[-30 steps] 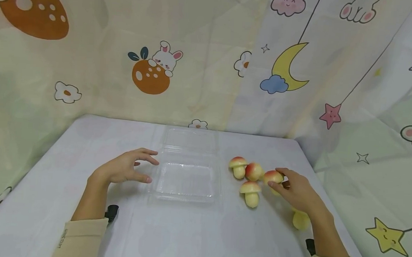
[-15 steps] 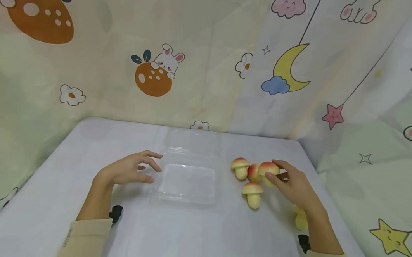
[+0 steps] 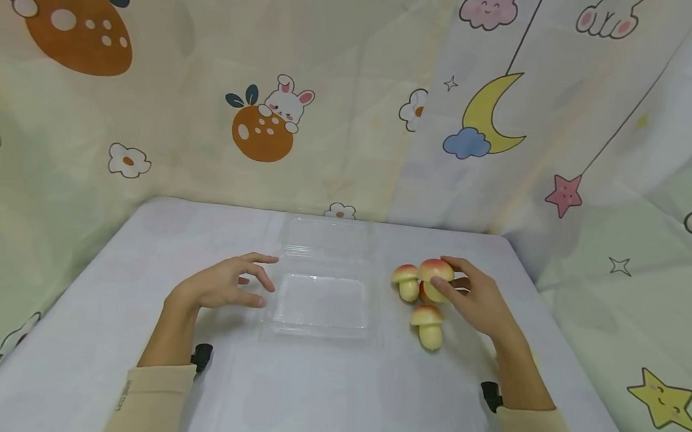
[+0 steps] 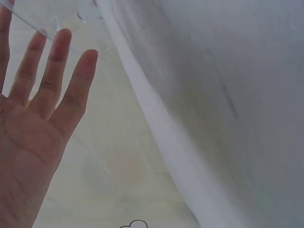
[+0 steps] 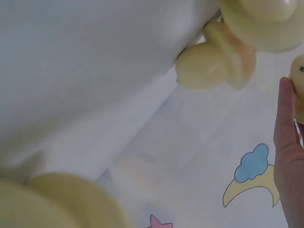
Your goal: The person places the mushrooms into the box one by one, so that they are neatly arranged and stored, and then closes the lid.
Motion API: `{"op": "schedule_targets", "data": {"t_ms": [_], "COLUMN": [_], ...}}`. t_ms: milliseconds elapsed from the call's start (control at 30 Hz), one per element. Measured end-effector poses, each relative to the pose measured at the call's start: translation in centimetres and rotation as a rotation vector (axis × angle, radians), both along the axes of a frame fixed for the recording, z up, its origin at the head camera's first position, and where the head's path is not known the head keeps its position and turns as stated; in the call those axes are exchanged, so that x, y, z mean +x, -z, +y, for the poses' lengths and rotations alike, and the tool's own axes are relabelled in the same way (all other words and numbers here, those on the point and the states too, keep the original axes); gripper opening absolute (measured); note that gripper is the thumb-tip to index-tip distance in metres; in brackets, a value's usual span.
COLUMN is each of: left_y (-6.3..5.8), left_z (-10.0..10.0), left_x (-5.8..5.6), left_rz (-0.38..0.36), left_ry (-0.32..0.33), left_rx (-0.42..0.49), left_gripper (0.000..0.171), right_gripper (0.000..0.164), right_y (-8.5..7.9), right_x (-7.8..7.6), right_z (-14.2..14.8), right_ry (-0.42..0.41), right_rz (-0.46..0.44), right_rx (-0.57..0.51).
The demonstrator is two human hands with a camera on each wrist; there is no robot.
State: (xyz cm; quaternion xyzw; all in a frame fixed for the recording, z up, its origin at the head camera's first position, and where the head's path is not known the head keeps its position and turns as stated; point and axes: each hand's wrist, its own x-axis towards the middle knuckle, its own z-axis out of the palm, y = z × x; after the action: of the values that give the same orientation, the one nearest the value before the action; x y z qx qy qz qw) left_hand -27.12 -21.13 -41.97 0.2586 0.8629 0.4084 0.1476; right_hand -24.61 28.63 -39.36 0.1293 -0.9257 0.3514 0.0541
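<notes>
- Taking the far side of the table [image 3: 313, 397] as 12 o'clock, the right hand [image 3: 473, 298] has its grip drawn in on a mushroom [image 3: 435, 269], thumb across the near side, a fingertip near 1 o'clock on the cap.
- It looks light and firm, probably foam or plastic; the smooth cap might slip, so I'd pinch its sides or the stem.
- Just beside it at 9 o'clock lies a small mushroom [image 3: 405, 278]; near it at 6, a stemmed mushroom [image 3: 427, 321]. Another is mostly hidden behind the held one.
- Well apart, between 8 and 9 o'clock, sits the clear box [image 3: 322, 334]: thin, bendy, likely to slide if nudged. I'd steady its rim.
- At the box's 9 o'clock, the left hand [image 3: 221, 288] has its fingers spread, gripping nothing; whether it touches the rim I can't tell.
</notes>
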Motion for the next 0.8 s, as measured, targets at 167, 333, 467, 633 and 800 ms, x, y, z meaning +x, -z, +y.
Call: {"op": "schedule_targets", "data": {"t_ms": [167, 333, 467, 633, 800], "left_y": [0.0, -0.1, 0.0, 0.0, 0.0], "left_z": [0.0, 0.1, 0.1, 0.3, 0.4], "left_x": [0.1, 0.0, -0.2, -0.1, -0.2], "left_rz": [-0.005, 0.002, 0.019, 0.016, 0.01], "left_ry": [0.001, 0.004, 0.013, 0.0, -0.017], "left_rx": [-0.002, 0.008, 0.015, 0.02, 0.03], "left_gripper": [0.02, 0.021, 0.021, 0.022, 0.024], "right_gripper": [0.057, 0.053, 0.052, 0.052, 0.053], "right_y": [0.1, 0.4, 0.6, 0.8, 0.6], "right_x": [-0.6, -0.8, -0.9, -1.3, -1.7], "right_z": [-1.5, -2.3, -2.9, -3.9, -5.4], "right_ry": [-0.027, -0.058, -0.084, -0.107, -0.118], "right_rz": [-0.013, -0.045, -0.072, -0.078, -0.09], "right_rx": [-0.069, -0.174, -0.243, -0.266, -0.282]}}
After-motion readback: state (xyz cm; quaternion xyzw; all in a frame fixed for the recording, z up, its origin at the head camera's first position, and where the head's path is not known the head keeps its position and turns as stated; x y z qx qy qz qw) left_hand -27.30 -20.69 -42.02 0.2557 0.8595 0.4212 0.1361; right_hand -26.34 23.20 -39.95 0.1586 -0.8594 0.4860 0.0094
